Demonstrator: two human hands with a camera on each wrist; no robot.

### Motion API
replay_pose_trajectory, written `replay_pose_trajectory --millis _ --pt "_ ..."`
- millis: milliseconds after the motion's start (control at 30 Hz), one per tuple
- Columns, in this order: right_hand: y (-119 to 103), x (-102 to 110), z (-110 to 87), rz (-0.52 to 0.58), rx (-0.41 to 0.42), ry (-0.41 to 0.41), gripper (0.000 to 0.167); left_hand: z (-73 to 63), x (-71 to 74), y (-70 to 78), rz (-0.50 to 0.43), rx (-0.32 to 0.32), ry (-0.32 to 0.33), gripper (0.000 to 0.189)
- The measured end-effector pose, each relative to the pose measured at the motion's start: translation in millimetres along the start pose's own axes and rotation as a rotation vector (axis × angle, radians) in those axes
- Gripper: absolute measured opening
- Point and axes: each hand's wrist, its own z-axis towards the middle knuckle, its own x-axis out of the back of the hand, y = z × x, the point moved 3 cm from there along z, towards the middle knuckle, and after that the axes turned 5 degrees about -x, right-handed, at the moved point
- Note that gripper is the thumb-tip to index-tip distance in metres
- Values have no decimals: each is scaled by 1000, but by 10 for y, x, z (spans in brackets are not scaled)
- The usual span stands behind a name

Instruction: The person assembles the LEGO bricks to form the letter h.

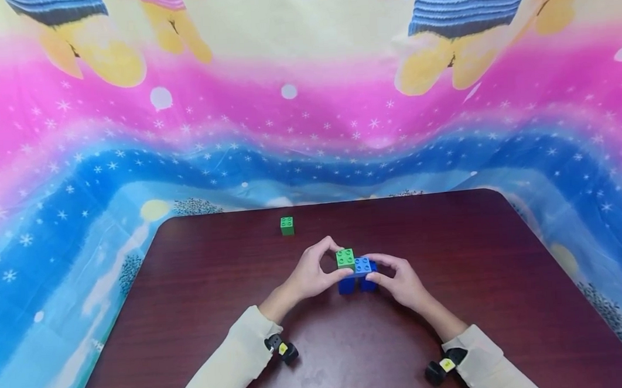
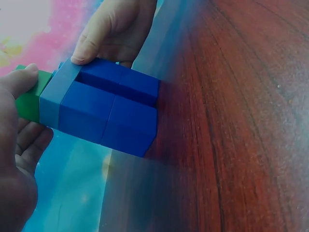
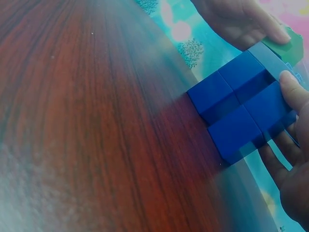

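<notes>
Two stacks of dark blue building blocks (image 2: 108,112) stand side by side on the table, bridged by a lighter blue block (image 1: 363,265). On the left end of that bridge sits a green block (image 1: 345,256), its studs facing up. My left hand (image 1: 311,271) pinches the green block between thumb and fingers. From the other side, my right hand (image 1: 404,280) grips the blue part, its thumb (image 3: 292,89) near the bridge's end and its fingers behind. In the right wrist view a narrow gap shows between the two stacks. Whether the green block is pressed fully down, I cannot tell.
Another green block (image 1: 287,226) stands apart near the table's back edge, left of the hands. The dark reddish-brown table (image 1: 214,257) has a patterned cloth (image 1: 307,124) hanging behind and around it. Black wrist cameras (image 1: 283,349) are strapped at both sleeves.
</notes>
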Motion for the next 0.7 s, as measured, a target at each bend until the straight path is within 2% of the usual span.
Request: replay_pose_trajectory --millis 167,400,700 --pt "255 -31 38 5 3 21 39 -17 -12 -1 26 4 -14 36" --pt "238 -39 36 45 17 22 38 -82 -3 16 121 33 -25 42" --pt "245 -28 31 28 -8 28 41 -146 -35 18 244 50 -29 51"
